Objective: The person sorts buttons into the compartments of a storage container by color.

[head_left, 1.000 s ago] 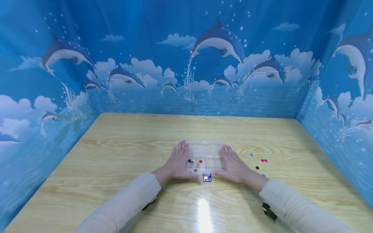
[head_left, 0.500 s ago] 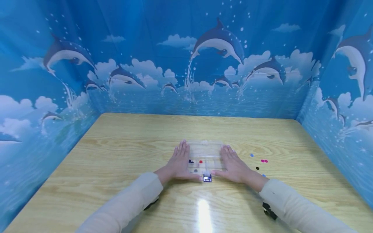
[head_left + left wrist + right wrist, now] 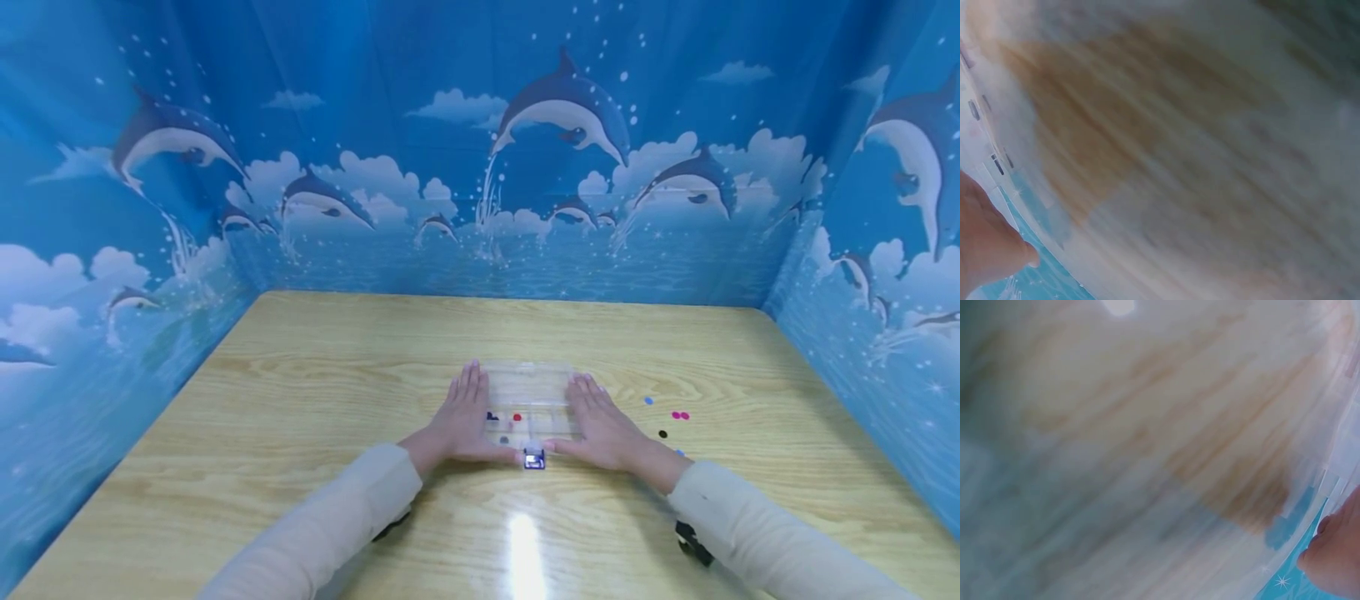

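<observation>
A clear plastic compartment box (image 3: pixel 546 421) rests on the table, its transparent lid (image 3: pixel 527 383) folded back behind it. My left hand (image 3: pixel 467 425) lies along the box's left side with the fingers straight and pointing forward. Along the right side lies my right hand (image 3: pixel 600 429), fingers also extended. Both thumbs point inward at the front, near a small dark-blue-framed piece (image 3: pixel 534 459). Inside the box are a red piece (image 3: pixel 517 417), dark pieces (image 3: pixel 492 416) and a grey piece (image 3: pixel 504 440). In both wrist views the hands show only partly, at the edge.
To the right of the box, loose small discs lie on the wood-grain table (image 3: pixel 337 358): pink (image 3: pixel 680 415), black (image 3: pixel 663 434) and blue (image 3: pixel 648 401). A dolphin-printed blue curtain (image 3: pixel 420 200) encloses the back and sides.
My left hand and forearm have shifted very slightly to the right along the box's left side. The right hand stays where it was, and the small pieces look unchanged.
</observation>
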Demonstrator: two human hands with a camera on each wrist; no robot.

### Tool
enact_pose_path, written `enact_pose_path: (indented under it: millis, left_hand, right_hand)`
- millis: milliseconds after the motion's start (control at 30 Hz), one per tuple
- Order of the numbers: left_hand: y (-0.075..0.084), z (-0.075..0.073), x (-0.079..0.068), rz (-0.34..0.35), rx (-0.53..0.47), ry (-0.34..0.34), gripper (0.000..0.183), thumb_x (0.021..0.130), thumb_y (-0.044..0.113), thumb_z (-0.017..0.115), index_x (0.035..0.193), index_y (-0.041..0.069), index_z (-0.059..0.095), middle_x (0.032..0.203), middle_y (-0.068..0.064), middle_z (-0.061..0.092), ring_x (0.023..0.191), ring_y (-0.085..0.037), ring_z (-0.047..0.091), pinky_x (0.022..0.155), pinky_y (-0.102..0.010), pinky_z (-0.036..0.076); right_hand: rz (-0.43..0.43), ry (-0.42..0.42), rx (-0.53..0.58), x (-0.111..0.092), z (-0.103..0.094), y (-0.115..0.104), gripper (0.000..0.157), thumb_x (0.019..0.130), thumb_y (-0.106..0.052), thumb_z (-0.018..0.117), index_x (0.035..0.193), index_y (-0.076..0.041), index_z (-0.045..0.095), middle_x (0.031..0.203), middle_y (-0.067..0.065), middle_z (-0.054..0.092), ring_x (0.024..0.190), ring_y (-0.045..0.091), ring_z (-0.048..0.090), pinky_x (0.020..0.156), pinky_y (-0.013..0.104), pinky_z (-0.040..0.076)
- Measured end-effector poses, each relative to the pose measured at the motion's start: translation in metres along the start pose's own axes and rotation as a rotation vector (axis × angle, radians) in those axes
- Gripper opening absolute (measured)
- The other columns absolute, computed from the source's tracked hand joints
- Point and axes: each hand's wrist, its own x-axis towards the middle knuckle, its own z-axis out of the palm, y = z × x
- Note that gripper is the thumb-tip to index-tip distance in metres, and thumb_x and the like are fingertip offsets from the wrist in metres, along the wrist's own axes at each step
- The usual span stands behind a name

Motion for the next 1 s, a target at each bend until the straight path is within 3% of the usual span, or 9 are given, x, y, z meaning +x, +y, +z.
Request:
enact_pose_path:
  millis: [400, 767, 1000]
  left_hand:
    - [0.002, -0.002, -0.001, -0.014, 0.035, -0.008, 0.128, 0.068, 0.081, 0.051, 0.147, -0.004, -0.001, 0.153, -0.022, -0.010, 0.143, -0.034, -0.007, 0.118, -0.042, 0.005]
    - [0.003, -0.001, -0.001, -0.025, 0.053, -0.011, 0.128, 0.067, 0.083, 0.049, 0.147, -0.004, -0.001, 0.154, -0.022, -0.009, 0.143, -0.034, -0.006, 0.119, -0.042, 0.006]
    - [0.003, -0.002, 0.000, -0.021, 0.053, -0.024, 0.127, 0.067, 0.083, 0.049, 0.147, -0.003, -0.001, 0.154, -0.021, -0.009, 0.144, -0.033, -0.007, 0.119, -0.042, 0.006]
  right_hand:
    - [-0.001, -0.022, 0.000, 0.000, -0.004, -0.001, 0.101, 0.085, -0.061, 0.050, 0.143, 0.013, 0.013, 0.150, 0.031, 0.008, 0.140, 0.045, 0.007, 0.115, 0.053, 0.011]
    - [0.018, 0.005, -0.015, -0.005, -0.009, -0.003, 0.095, 0.087, -0.056, 0.050, 0.144, 0.010, 0.014, 0.150, 0.030, 0.012, 0.139, 0.046, 0.011, 0.114, 0.056, 0.013]
    - [0.024, 0.057, 0.044, -0.011, -0.018, -0.001, 0.089, 0.089, -0.051, 0.052, 0.143, 0.011, 0.018, 0.149, 0.029, 0.020, 0.137, 0.047, 0.020, 0.112, 0.058, 0.017]
